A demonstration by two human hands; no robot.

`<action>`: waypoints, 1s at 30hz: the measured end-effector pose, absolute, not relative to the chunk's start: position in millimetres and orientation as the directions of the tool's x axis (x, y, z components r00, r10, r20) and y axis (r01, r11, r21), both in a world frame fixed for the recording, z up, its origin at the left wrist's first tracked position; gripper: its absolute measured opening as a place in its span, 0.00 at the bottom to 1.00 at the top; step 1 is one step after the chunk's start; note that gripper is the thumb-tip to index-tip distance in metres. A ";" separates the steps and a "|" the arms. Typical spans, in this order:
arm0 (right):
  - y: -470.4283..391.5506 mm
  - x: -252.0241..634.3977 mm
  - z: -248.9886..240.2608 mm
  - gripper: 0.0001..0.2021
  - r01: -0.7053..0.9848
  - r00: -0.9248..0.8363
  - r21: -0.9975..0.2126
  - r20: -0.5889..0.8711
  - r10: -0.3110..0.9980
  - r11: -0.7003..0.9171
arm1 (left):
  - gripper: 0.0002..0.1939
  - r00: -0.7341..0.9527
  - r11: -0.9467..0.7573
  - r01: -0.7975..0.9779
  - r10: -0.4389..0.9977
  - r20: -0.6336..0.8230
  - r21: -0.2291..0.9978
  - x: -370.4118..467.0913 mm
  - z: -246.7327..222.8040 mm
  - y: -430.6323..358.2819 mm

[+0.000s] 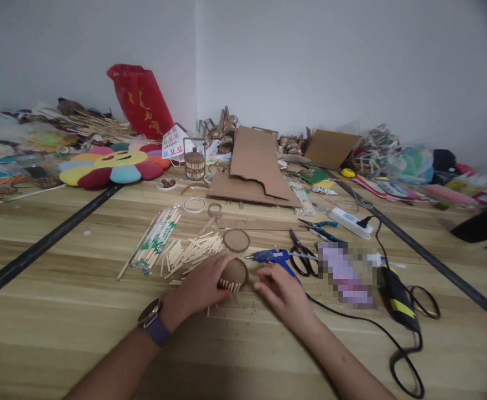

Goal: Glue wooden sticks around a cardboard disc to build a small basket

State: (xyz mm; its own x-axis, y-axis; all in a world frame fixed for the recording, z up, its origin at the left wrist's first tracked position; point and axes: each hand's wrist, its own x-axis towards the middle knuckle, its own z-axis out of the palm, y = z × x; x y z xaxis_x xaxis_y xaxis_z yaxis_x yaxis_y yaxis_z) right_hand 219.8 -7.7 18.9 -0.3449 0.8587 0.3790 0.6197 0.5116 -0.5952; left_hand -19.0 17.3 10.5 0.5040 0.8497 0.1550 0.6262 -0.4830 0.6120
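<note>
My left hand [197, 286], with a watch on its wrist, has thumb and fingers wrapped round the left side of a round cardboard piece [234, 273]. Short sticks stand along that piece's near edge. Just right of it my right hand [280, 289] is held with fingers apart and nothing between them. A second cardboard disc [236, 240] lies behind the held one. Loose cut sticks [195, 251] are heaped behind my left hand. Beyond my right hand lie a blue glue gun [270, 256] and black-handled scissors [304, 256].
Packed sticks [156, 239] lie at the left. Pliers [321, 225], a white power strip [350, 222] and a black and yellow tool [399, 300] with its cable are at the right. Cardboard sheets [255, 161], a flower cushion [120, 161] and a red bag [143, 100] stand behind.
</note>
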 end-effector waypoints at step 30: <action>12.4 262.6 35.2 0.12 0.604 0.021 -0.791 0.140 0.990 0.099 | 0.44 0.371 -0.433 0.650 0.898 0.236 0.625 -13.0 4.9 14.7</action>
State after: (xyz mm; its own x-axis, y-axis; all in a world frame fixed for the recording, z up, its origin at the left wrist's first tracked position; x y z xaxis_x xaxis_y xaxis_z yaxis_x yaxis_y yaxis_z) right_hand 262.6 12.4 35.2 0.0213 0.9899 0.1400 0.6043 0.0988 -0.7906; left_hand -13.0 14.7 4.9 0.3713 0.8980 0.2361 0.6499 -0.4330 0.6246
